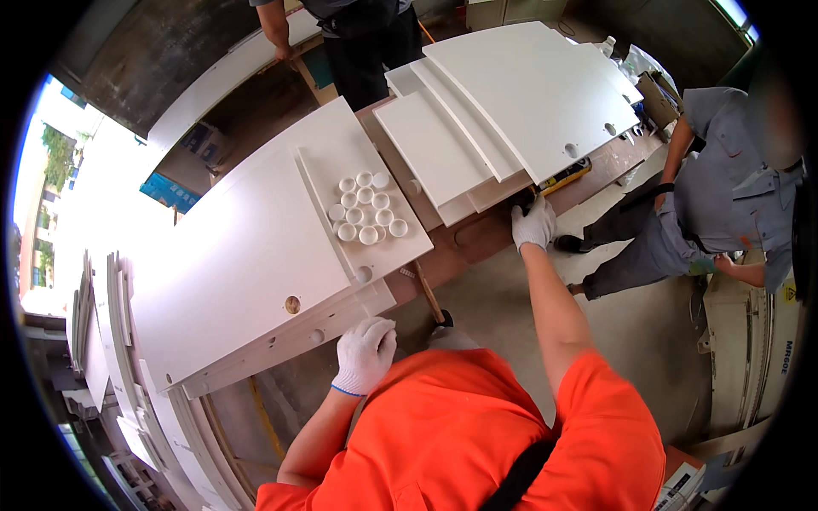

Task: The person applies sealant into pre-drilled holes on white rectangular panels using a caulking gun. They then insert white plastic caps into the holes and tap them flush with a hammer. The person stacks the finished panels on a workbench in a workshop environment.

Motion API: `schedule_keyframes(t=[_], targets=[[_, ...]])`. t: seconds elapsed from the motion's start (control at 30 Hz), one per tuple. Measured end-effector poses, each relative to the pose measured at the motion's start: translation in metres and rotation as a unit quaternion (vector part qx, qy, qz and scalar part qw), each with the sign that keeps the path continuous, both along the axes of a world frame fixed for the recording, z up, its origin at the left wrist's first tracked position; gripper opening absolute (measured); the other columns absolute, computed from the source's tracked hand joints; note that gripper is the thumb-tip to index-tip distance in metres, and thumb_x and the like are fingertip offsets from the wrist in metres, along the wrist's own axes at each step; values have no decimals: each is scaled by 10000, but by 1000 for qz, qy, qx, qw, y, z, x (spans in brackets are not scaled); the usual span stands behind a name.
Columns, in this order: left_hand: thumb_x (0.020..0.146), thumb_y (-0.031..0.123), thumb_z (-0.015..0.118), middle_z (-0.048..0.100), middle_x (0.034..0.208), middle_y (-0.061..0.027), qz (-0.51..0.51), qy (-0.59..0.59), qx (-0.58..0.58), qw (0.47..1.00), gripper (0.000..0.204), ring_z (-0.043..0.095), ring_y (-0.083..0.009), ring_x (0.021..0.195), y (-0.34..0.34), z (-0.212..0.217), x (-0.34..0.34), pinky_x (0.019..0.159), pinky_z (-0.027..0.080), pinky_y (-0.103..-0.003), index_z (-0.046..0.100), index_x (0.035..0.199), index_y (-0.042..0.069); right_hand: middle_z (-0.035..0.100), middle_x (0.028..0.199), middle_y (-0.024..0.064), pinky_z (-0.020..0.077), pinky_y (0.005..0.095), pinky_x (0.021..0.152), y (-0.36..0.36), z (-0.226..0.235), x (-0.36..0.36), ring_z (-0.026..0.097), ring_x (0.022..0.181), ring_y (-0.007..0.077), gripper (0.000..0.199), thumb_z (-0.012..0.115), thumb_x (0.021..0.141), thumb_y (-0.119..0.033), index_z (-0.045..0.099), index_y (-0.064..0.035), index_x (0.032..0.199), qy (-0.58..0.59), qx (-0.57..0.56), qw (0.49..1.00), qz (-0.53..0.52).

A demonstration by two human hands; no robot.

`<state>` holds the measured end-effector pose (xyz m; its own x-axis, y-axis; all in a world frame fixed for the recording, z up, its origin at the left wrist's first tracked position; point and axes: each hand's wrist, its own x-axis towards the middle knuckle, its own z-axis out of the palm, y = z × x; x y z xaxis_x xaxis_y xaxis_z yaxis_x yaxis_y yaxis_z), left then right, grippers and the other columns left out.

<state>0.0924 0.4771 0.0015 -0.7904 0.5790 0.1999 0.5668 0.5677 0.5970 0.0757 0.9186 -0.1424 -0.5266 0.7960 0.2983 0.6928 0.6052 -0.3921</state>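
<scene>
My left hand (365, 351), in a white glove, hovers with curled fingers just below the near corner of a stack of white panels (230, 272); nothing shows in it. My right hand (533, 225), also gloved, reaches far forward to the front edge of a second stack of white panels (511, 94). Its fingertips touch a dark object (521, 201) next to a yellow and black tool (567, 175); a grip is not visible. Several small white round caps (366, 209) lie grouped on a narrow panel (341, 153) between the two stacks.
A brown workbench (477, 238) carries the panels. A person in grey clothes (724, 196) crouches at the right, and another in dark clothes (362, 43) stands at the far side. More white boards (111, 341) lean at the left. Concrete floor (648, 332) lies to the right.
</scene>
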Motion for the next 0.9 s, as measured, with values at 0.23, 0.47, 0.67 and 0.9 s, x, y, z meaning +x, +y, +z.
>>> schedule_keyframes(t=[0.23, 0.47, 0.67, 0.9], targets=[[827, 119, 785, 721, 1182, -78, 40, 237, -53, 969, 207, 672, -323, 1134, 54, 3, -117, 982, 523, -504, 753, 1031, 116, 761, 1042, 125, 601, 458, 815, -155, 88, -18, 751, 917, 333, 220, 782, 876, -101, 761, -91, 1095, 197, -33, 865, 460], [831, 125, 766, 712, 1223, -80, -6, 225, -127, 966, 183, 639, -331, 1234, 54, -16, -157, 1058, 491, -505, 735, 1011, 108, 685, 1135, 100, 583, 481, 794, -197, 90, -67, 722, 983, 325, 262, 735, 869, -134, 727, -95, 1128, 36, 64, 857, 511], [888, 110, 753, 727, 1238, -96, 80, 228, -34, 970, 115, 660, -342, 1202, 0, 33, -101, 1039, 509, -498, 746, 1001, 90, 749, 1229, 93, 623, 427, 789, -239, 131, -55, 761, 1005, 311, 204, 713, 923, -96, 724, -94, 1126, 157, 11, 824, 544], [948, 102, 741, 756, 1229, -122, 354, 244, -103, 897, 117, 688, -350, 1180, -244, 23, -56, 1016, 514, -493, 765, 1062, 92, 731, 1192, 44, 609, 428, 702, -368, 156, -67, 756, 854, 280, 260, 661, 911, -70, 701, -83, 1167, 120, -33, 687, 716]])
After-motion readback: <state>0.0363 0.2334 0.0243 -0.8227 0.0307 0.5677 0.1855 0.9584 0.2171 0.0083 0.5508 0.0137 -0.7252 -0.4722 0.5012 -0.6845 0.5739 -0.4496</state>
